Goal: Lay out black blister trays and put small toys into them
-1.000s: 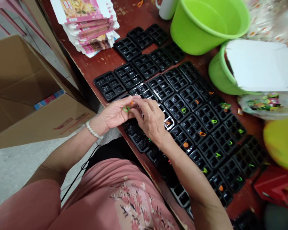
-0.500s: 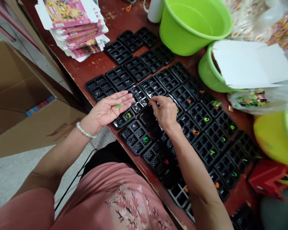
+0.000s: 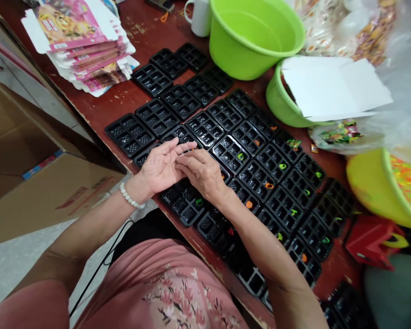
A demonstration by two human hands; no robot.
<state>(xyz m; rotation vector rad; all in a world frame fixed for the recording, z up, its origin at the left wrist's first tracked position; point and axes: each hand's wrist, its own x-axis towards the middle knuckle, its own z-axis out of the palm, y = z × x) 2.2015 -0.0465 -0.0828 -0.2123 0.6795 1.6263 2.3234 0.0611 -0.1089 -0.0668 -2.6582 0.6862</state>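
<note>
My left hand lies palm up with fingers spread, over the near edge of the black compartment trays. My right hand rests beside it, fingertips reaching into the left palm; what they touch is hidden. The trays sit in rows on the red-brown table. Some compartments hold small pieces, such as a green one, an orange ring and a green ring just below my right hand.
A large green basin and a white mug stand at the back. A second green basin is covered by white card. Pink flat cartons are stacked back left. A cardboard box stands left, a yellow basin right.
My right hand came back from the trays to the left palm. The left hand stayed palm up, and the green piece seen in it earlier is now covered. The view shifted right.
</note>
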